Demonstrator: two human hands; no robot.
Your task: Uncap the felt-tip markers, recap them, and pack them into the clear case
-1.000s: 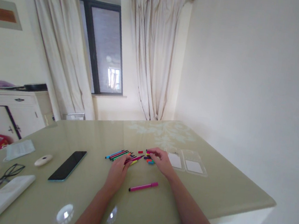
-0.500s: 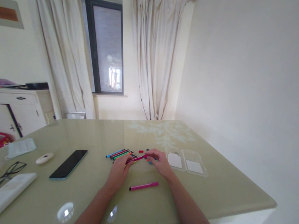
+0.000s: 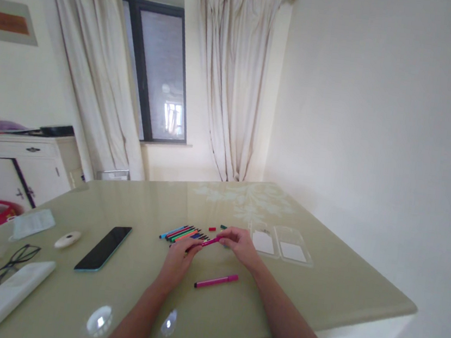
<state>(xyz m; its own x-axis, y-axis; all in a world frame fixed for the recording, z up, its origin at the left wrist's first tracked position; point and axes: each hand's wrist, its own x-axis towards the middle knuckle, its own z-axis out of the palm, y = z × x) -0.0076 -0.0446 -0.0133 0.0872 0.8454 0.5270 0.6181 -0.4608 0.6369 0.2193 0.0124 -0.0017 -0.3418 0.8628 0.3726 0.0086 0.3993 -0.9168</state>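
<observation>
A magenta felt-tip pen point(image 3: 210, 242) is held between my two hands, slanting up to the right. My left hand point(image 3: 180, 254) grips its barrel at the lower end. The thumb and fingers of my right hand point(image 3: 238, 243) pinch the cap end. Beyond my left hand lies a row of uncapped coloured felt-tip pens point(image 3: 178, 233). A loose red cap point(image 3: 212, 229) and a dark green cap point(image 3: 224, 227) rest past the held pen. Closer to me, a capped pink felt-tip pen point(image 3: 216, 281) lies on the table.
An open clear plastic case point(image 3: 307, 258) with white inserts lies right of my right hand. On the left are a phone point(image 3: 103, 249), a white oval object point(image 3: 67, 239), glasses point(image 3: 7, 268) and a long white box point(image 3: 8, 296). The table's point(image 3: 315, 306) right edge runs near the wall.
The pen and the cap end in my right hand now meet in one line, with no dark tip showing between them. My hands have shifted only slightly.
</observation>
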